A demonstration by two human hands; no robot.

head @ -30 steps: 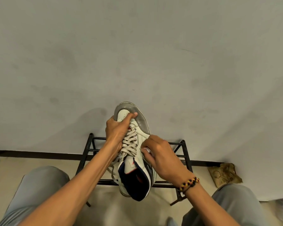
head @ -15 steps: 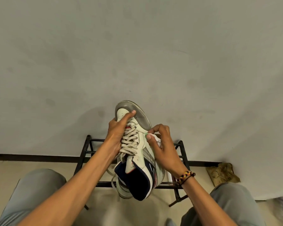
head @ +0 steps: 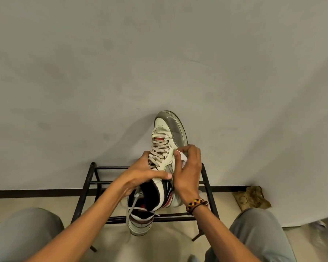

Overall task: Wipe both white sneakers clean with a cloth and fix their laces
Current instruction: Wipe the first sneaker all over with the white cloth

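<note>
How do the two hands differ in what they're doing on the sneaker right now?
The left hand grips the sneaker over its tongue and laces, holding no cloth. The right hand pinches a white cloth against the sneaker's side and wears a braided bracelet; the left wrist is bare. Both touch the same sneaker.

cloth (head: 184,157) mostly hidden under right hand (head: 188,174), second sneaker unseen

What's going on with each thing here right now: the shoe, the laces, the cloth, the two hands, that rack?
Sneaker: held up off the floor, toe pointing away.
Laces: threaded, ends hanging loose near the heel.
Cloth: bunched, pressed against the sneaker's side.
Left hand: grips the sneaker near its collar.
Right hand: pinches the cloth.
Rack: standing by the wall; what its shelves hold is partly hidden.
</note>
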